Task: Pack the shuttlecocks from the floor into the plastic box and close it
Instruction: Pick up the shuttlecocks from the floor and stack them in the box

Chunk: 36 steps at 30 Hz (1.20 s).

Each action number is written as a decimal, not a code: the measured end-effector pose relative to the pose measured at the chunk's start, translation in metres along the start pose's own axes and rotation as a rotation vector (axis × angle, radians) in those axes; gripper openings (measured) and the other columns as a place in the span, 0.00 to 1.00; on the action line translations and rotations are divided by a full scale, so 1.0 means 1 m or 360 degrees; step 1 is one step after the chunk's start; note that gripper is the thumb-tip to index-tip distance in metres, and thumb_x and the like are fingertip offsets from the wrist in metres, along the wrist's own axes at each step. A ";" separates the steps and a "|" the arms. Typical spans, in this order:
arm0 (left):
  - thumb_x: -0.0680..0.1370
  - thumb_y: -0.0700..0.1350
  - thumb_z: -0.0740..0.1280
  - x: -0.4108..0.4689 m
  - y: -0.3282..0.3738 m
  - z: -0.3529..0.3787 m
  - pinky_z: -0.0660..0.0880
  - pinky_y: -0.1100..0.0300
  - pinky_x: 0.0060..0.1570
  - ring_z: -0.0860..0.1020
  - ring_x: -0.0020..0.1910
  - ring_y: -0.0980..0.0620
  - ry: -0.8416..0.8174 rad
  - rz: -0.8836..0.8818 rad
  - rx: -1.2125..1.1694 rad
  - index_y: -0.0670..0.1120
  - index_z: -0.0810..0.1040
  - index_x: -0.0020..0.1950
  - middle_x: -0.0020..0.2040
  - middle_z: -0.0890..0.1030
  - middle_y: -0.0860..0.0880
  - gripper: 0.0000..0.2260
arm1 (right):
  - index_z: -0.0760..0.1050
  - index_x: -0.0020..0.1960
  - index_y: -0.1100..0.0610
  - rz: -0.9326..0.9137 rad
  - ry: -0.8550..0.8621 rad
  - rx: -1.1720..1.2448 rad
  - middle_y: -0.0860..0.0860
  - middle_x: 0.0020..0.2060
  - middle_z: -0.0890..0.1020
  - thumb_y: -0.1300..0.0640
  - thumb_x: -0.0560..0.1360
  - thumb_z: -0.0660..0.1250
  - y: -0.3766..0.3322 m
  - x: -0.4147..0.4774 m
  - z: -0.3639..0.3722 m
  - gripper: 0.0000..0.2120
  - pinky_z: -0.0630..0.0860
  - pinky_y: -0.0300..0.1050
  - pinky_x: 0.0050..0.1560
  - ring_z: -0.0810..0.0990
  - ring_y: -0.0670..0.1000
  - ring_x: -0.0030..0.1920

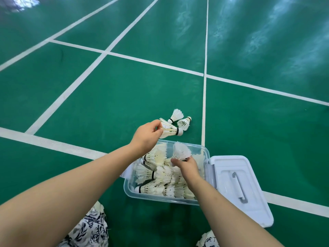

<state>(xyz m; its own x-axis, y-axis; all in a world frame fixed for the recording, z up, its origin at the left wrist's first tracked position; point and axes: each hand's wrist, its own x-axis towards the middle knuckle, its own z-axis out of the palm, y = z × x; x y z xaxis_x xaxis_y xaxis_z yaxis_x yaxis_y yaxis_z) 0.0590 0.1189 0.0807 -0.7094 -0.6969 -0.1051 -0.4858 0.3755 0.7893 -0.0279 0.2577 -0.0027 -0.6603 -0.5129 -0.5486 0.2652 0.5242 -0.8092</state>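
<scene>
Two loose shuttlecocks lie on the green floor just past the far rim of the plastic box, close together and almost touching. The farther one points its cork back toward the person and to the left; the nearer one points its cork away and to the right, feathers toward the box. Both sit ahead and slightly right of the left hand, which is plainly the nearer of the two hands.

That hand is raised above the far left corner of the box, arm stretched forward, thumb and fingers pinching the feathers of a held shuttlecock. Its long axis runs about level, cork to the right, ending close to the pair on the floor.

The right hand hangs lower, over the middle of the box, fingers curled down and pinching the base of an upright shuttlecock whose feathers fan upward; the cork itself is hidden by the fingers.

The box is already heaped with shuttlecocks lying mostly on their sides. Its lid lies open on the floor against the right side, grey handle showing.

Likely both held ones get dropped in first, then the left hand reaches forward for the last pair, after which the lid must swing left over the box
</scene>
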 end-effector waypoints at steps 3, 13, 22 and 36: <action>0.78 0.43 0.59 0.000 -0.008 -0.002 0.62 0.55 0.38 0.65 0.33 0.49 0.0014 -0.0023 0.0031 0.44 0.69 0.40 0.29 0.67 0.51 0.07 | 0.75 0.59 0.62 0.0070 0.0059 0.0195 0.56 0.53 0.82 0.64 0.69 0.72 0.003 0.004 0.001 0.19 0.70 0.39 0.40 0.78 0.50 0.46; 0.78 0.44 0.59 0.010 -0.022 -0.002 0.62 0.55 0.37 0.65 0.34 0.49 0.0029 -0.0083 0.0079 0.46 0.68 0.38 0.29 0.67 0.51 0.08 | 0.70 0.63 0.59 0.0198 -0.0094 0.0396 0.55 0.52 0.81 0.62 0.69 0.74 0.011 0.021 0.018 0.24 0.73 0.42 0.42 0.80 0.50 0.46; 0.78 0.43 0.59 0.013 -0.031 0.002 0.63 0.56 0.39 0.67 0.37 0.47 0.0008 -0.0132 0.0095 0.45 0.69 0.39 0.30 0.68 0.52 0.08 | 0.58 0.71 0.51 -0.0036 0.0102 -0.0279 0.54 0.68 0.70 0.47 0.67 0.75 0.010 0.017 0.008 0.40 0.67 0.51 0.64 0.70 0.55 0.66; 0.76 0.42 0.60 0.012 -0.028 -0.002 0.61 0.56 0.33 0.66 0.35 0.48 0.0045 -0.0117 0.0113 0.47 0.68 0.36 0.29 0.68 0.52 0.08 | 0.80 0.57 0.50 -0.0348 0.0350 -0.1171 0.48 0.64 0.71 0.43 0.77 0.60 0.011 0.003 0.012 0.17 0.58 0.51 0.68 0.64 0.52 0.67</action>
<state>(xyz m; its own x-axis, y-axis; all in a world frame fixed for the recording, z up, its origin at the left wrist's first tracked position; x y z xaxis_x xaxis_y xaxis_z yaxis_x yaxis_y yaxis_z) 0.0654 0.0991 0.0588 -0.6564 -0.7407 -0.1431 -0.5717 0.3645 0.7350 -0.0184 0.2535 -0.0158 -0.7876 -0.5502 -0.2775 -0.3676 0.7809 -0.5050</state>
